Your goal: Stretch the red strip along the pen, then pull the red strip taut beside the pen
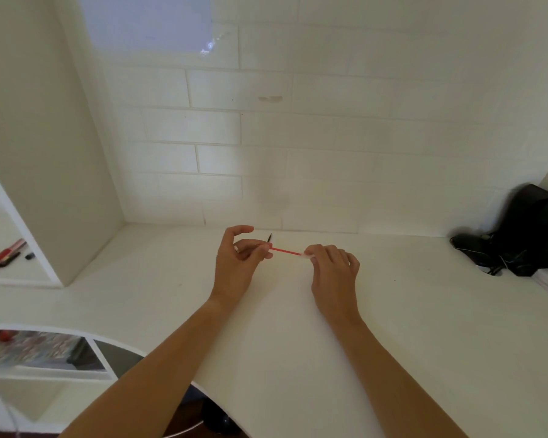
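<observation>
Both hands are meeting over the middle of the white desk, and between them is running a thin red rod, which looks like a pen refill or a slim pen, though it is too small to tell for sure. Left hand is pinching the rod's left end between thumb and curled fingers, with the forefinger arching above; a small dark tip is sticking up just behind those fingers, and whether it belongs to the rod or to a separate piece cannot be made out. Right hand is gripping the rod's right end with fingers curled over a pale, clear-looking bit there, knuckles facing up. The rod is being held just above the desk surface, close to the tiled back wall, lying roughly level from left to right. Judging by this, the work seems to be midway: the piece is in both hands, not yet set down, and nothing finished is lying on the desk beside it. Farther out, red pens are lying on a shelf at the far left, and a black bag with cords is sitting in the right corner.
</observation>
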